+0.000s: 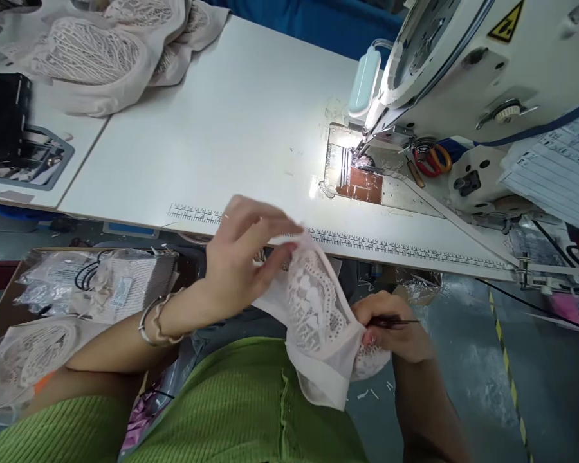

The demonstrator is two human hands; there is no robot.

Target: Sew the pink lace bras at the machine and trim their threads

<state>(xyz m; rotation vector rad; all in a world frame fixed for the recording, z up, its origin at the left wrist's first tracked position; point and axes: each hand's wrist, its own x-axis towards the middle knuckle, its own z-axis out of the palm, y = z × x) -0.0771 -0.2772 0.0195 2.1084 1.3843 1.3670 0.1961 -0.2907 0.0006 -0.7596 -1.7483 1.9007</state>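
A pale pink lace piece point(318, 315) with a sheer fabric backing hangs in front of my green top, below the table's near edge. My left hand point(244, 257) pinches its upper edge between thumb and fingers; bracelets ring that wrist. My right hand point(398, 331) grips the lower right side of the lace and also holds a thin dark pointed tool point(395, 321), perhaps tweezers, sticking out to the right.
A white sewing machine point(463, 71) stands at the right on the white table point(231, 128), its lit needle plate point(361, 173) beside orange-handled scissors point(431, 159). A pile of lace pieces point(96, 48) lies far left. A box of bagged parts point(77, 283) sits left of me.
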